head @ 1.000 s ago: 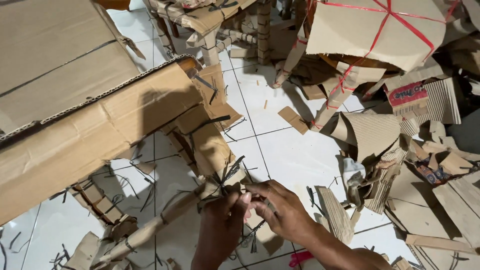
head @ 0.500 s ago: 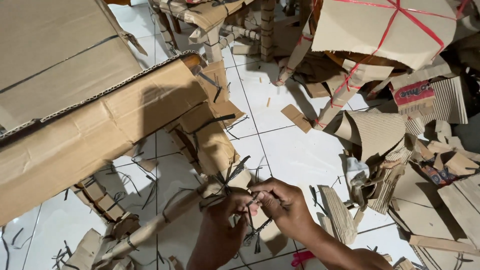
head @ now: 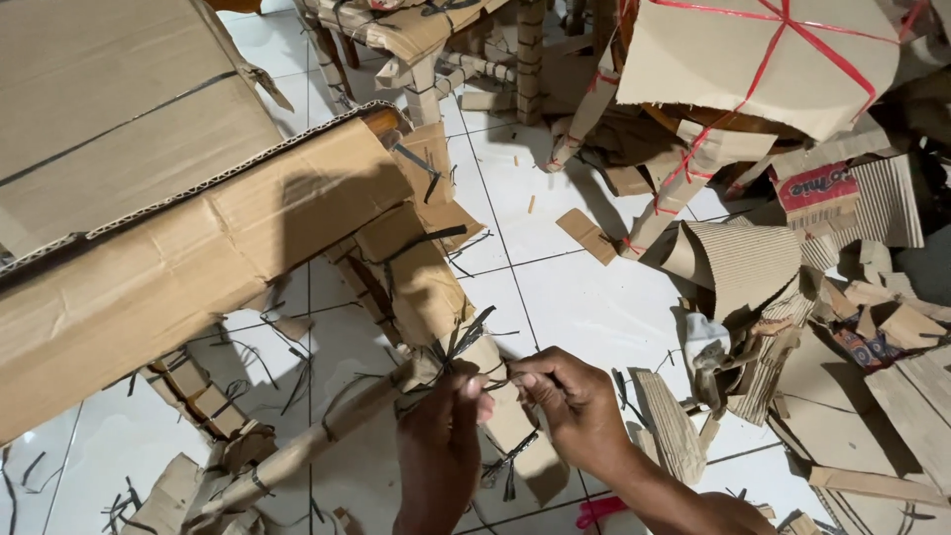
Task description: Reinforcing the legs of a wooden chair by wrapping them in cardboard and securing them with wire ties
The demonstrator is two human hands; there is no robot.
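- Two hands, left hand (head: 441, 436) and right hand (head: 570, 401), are both pinching one black strap (head: 466, 347) (knotted) around a cardboard leg (head: 426, 287).
- Cardboard scraps are littering the white tiled floor (head: 594, 307).

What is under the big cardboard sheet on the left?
Under the big cardboard sheet, a cardboard-wrapped leg bound with black strap slants down to both hands, left hand and right hand. The frame above is covered.

Two hands: left hand (head: 441, 446), right hand (head: 567, 401). One cardboard bundle tied with red string (head: 758, 54). One corrugated roll (head: 738, 260).
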